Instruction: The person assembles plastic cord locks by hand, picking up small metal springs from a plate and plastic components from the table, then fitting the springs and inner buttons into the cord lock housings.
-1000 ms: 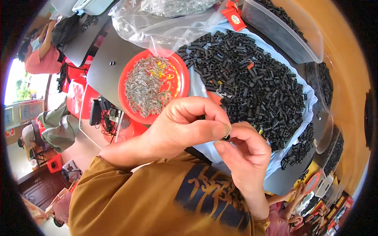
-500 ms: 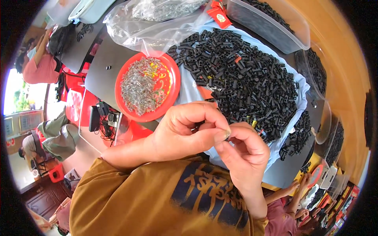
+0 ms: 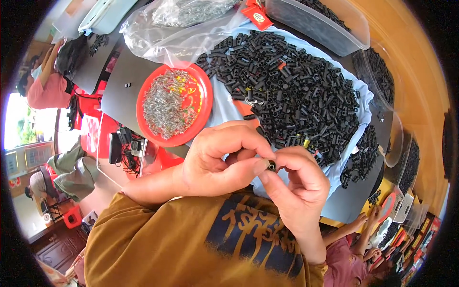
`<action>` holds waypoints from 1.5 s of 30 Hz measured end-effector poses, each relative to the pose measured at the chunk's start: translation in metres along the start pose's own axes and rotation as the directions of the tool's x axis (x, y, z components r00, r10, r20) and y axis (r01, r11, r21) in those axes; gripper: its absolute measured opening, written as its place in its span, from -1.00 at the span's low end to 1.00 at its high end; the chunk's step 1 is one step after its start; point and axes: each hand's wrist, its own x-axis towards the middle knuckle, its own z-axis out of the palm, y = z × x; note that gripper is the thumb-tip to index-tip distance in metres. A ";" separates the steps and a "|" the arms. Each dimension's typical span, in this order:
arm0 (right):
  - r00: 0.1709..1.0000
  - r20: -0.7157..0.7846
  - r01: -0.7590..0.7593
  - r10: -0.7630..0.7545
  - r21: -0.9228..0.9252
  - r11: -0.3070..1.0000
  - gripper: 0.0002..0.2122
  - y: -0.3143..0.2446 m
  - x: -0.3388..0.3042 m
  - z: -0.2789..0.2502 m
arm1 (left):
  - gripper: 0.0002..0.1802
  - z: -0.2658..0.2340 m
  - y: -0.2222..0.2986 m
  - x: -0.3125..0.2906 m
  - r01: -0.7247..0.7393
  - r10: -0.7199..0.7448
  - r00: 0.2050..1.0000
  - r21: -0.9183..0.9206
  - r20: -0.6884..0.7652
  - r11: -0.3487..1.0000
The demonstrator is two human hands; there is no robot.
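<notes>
Close to my chest, my left hand and my right hand meet fingertip to fingertip. Between them is a small black plastic tube, with its round open end showing. Both hands pinch it with thumb and index finger; whether something smaller is also held is hidden. Beyond my left hand lies a red plate with a heap of small silvery metal springs. A large pile of black plastic tubes spreads past my right hand on a light blue cloth.
A clear plastic bag lies behind the plate. A clear bin of black parts stands at the back, near a red packet. Co-workers sit at left and lower right. Cables and a black adapter hang beside the table's left edge.
My fingers have shifted slightly, and the tube's open end now shows between them. The whole view has moved a little; the plate and pile appear otherwise the same.
</notes>
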 end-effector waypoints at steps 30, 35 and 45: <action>0.971 -0.100 -0.138 0.215 0.497 0.857 -0.79 0.001 -0.006 -0.017 | -0.66 0.048 -0.003 0.032 0.118 -0.192 0.981 -0.737 -0.017 0.666; 0.975 -0.130 -0.072 0.178 0.576 0.815 -0.79 0.007 -0.007 -0.016 | -0.61 0.054 -0.013 0.028 0.130 -0.112 0.991 -0.763 0.076 0.633; 0.972 -0.139 -0.078 0.187 0.561 0.824 -0.78 0.010 -0.013 -0.023 | -0.64 0.044 -0.015 0.021 0.107 -0.139 0.990 -0.632 -0.001 0.768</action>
